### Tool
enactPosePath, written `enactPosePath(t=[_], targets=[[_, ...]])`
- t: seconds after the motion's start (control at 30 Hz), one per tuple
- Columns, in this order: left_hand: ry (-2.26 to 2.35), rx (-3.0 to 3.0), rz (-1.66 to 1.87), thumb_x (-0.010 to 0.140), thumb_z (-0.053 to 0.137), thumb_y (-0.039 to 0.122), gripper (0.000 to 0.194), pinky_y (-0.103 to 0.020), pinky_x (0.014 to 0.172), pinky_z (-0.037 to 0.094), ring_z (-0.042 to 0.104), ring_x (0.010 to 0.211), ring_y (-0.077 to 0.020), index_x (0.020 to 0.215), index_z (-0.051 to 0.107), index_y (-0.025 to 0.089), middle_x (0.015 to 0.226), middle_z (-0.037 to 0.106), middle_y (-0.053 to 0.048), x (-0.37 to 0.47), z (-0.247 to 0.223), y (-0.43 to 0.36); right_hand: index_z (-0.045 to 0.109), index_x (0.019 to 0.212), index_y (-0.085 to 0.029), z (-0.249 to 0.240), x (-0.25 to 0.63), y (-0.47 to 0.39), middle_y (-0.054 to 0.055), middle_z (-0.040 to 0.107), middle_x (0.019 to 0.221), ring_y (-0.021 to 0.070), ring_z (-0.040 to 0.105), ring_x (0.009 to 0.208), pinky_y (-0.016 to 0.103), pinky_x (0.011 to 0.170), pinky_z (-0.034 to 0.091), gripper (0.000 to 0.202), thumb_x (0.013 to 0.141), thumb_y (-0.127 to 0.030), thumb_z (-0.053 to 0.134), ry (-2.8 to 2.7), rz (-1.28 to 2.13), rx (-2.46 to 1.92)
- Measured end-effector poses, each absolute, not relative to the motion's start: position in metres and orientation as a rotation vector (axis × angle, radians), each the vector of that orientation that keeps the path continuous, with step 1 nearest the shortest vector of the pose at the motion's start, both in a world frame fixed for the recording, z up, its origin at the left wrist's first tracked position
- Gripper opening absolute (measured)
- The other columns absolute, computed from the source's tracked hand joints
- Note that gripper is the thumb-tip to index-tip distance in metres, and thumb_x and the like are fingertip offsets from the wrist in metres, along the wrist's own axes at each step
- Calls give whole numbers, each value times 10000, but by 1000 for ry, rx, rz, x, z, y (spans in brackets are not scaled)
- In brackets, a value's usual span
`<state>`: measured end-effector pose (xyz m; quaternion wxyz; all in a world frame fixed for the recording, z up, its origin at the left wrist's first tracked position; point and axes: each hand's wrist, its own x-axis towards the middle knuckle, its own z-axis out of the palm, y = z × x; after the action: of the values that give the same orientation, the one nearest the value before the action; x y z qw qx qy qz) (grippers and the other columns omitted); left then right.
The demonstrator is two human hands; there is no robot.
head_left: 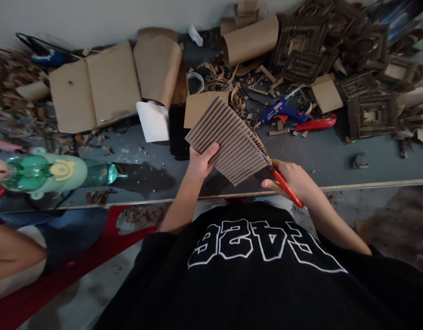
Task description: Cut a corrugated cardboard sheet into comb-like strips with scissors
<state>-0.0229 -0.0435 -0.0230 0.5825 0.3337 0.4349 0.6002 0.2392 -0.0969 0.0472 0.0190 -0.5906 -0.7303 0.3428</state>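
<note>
My left hand (202, 161) grips a sheet of corrugated cardboard (228, 142) by its left edge, thumb on top of the ridges. In my right hand (290, 176) is a pair of scissors (285, 187) with red-orange handles. The blades lie along the sheet's right edge, where a narrow ridged strip (254, 135) stands beside them. How far the blades are apart is hard to make out. Both hands are over the front part of the grey table (149, 172).
A blue glue gun (280, 110) and a red-handled cutter (316, 123) lie beyond the sheet. Square cardboard pieces (373, 114) pile up at right. Cardboard sheets (94, 87), scraps (12, 91) and a green bottle (56, 173) are at left. Another person's arm (15, 250) shows lower left.
</note>
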Motion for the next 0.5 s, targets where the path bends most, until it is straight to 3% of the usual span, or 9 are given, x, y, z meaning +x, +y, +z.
enactPosePath(t=[0.2, 0.5], targets=[[1023, 788, 1439, 507, 981, 571, 770, -421, 887, 644, 744, 978, -255, 1159, 705, 268, 890, 738, -33, -25, -17, -46, 347, 606, -261, 50, 236, -97, 54, 482, 546, 188, 424, 532, 333, 583, 260, 809, 770, -1019, 116, -2266, 947, -1907], [1063, 647, 1391, 457, 1011, 511, 620, -416, 844, 649, 747, 940, -245, 916, 726, 205, 1003, 746, -55, -19, -22, -48, 306, 497, -273, 46, 232, -88, 33, 385, 477, 152, 338, 494, 343, 569, 279, 768, 813, -968, 229, -2228, 1016, -1953]])
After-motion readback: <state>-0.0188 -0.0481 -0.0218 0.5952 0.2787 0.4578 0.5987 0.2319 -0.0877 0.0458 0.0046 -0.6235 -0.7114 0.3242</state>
